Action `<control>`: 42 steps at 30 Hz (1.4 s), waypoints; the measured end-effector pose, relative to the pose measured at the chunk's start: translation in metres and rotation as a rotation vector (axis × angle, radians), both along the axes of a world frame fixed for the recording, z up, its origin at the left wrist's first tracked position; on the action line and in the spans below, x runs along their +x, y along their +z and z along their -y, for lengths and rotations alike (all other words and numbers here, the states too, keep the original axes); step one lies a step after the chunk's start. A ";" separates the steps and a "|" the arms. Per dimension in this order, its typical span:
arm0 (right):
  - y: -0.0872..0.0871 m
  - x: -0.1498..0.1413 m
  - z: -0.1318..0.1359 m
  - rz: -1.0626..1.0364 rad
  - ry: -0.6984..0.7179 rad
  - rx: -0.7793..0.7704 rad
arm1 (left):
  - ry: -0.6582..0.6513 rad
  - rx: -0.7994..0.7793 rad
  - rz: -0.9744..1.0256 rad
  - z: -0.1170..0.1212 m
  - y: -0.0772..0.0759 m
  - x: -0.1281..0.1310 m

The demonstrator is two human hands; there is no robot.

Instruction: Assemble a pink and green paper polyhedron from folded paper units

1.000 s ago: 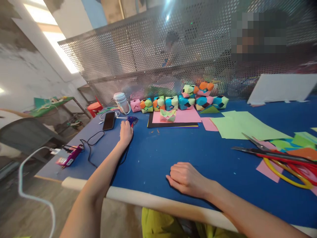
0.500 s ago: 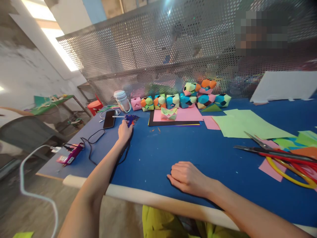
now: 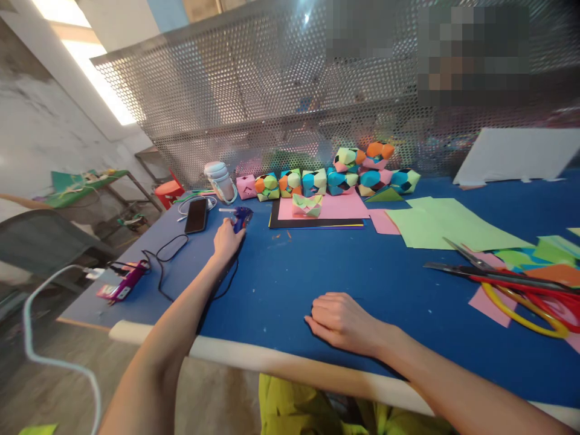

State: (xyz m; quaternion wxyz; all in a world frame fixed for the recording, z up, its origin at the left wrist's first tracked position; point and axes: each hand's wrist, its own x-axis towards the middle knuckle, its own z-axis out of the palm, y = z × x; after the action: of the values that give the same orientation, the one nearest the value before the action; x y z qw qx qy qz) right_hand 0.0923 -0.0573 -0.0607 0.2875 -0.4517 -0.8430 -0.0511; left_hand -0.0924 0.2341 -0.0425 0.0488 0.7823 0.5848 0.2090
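My left hand (image 3: 228,235) reaches far out over the blue table (image 3: 317,278) and is closed around the handle of a small blue glue gun (image 3: 241,216), whose nozzle points left toward a black phone (image 3: 197,215). Its black cord (image 3: 226,278) trails back beside my forearm. My right hand (image 3: 342,319) rests on the table near the front edge, fingers curled loosely under, holding nothing that I can see. A single folded paper cube (image 3: 307,205) sits on a pink sheet (image 3: 338,208).
A row of coloured paper cubes (image 3: 335,178) lines the perforated metal screen (image 3: 272,109). A white jar (image 3: 219,179) stands at the left. Green sheets (image 3: 439,223), scissors (image 3: 489,275) and paper scraps lie at the right. A pink device (image 3: 120,287) with cables sits near the left corner.
My left hand has shifted slightly on the glue gun; the gun now lies a little further forward. My right hand has stayed still.
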 end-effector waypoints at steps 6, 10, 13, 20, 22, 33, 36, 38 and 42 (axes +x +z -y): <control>0.000 0.000 0.000 0.000 -0.007 -0.001 | 0.004 -0.057 -0.019 -0.001 0.005 -0.007; 0.000 -0.001 0.001 0.002 -0.011 0.005 | -0.011 -0.075 -0.042 -0.006 0.013 -0.019; 0.001 -0.002 0.002 0.003 -0.007 0.015 | 0.009 -0.070 -0.054 -0.016 0.022 -0.038; 0.000 -0.004 0.001 0.001 0.007 0.030 | 0.269 0.055 -0.020 -0.066 0.033 -0.071; 0.000 -0.005 0.001 0.001 0.000 0.033 | 0.335 0.039 -0.011 -0.083 0.032 -0.070; -0.004 -0.009 -0.001 0.000 -0.054 -0.003 | 0.533 -0.066 0.048 -0.135 0.031 -0.045; -0.005 -0.009 -0.001 0.009 -0.068 -0.030 | 0.539 -0.065 0.044 -0.137 0.030 -0.043; -0.004 -0.009 0.000 -0.005 -0.072 -0.025 | 0.539 -0.057 0.039 -0.138 0.029 -0.043; 0.000 -0.011 0.001 -0.047 -0.068 -0.014 | 0.552 -0.042 0.045 -0.137 0.024 -0.042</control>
State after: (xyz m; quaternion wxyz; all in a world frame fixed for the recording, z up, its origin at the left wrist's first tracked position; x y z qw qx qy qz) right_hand 0.0814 -0.0587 -0.0612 0.3021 -0.4833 -0.8205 -0.0441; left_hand -0.1340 0.3712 -0.0181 0.0193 0.5874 0.7787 0.2195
